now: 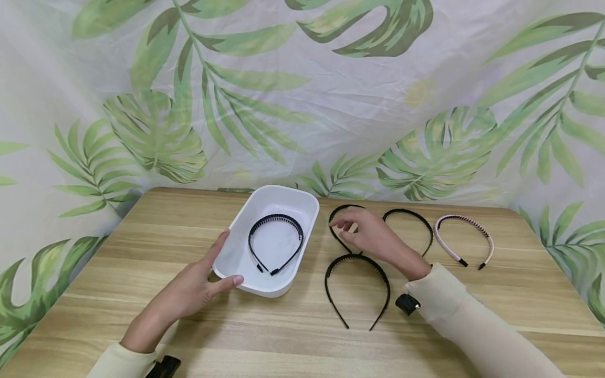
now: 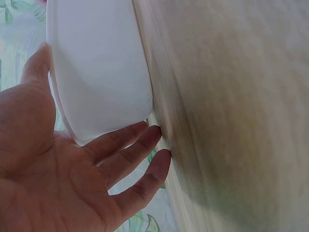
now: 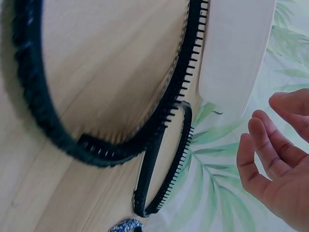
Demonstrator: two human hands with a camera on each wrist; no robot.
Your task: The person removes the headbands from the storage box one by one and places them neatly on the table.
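Observation:
My left hand point(image 1: 193, 286) rests on the near left corner of a white bin point(image 1: 279, 287), thumb at the near rim and index finger along the left side. In the left wrist view its other fingers lie loosely by the bin's end. Inside the bin lies a black toothed headband point(image 1: 302, 231); whether a second is stacked with it, I cannot tell. My right hand point(image 1: 371, 233) hovers over a black headband point(image 1: 334, 232) at the back, fingers bent. The right wrist view shows nothing between its thumb and fingers. Closer to me lies another black headband point(image 1: 388, 286).
Farther right on the wooden table point(image 1: 279, 336) lie a black headband point(image 1: 428, 226), partly behind my right hand, and a pink headband point(image 1: 489, 239) with black tips. A leaf-patterned cloth point(image 1: 340, 121) hangs behind the table's back edge.

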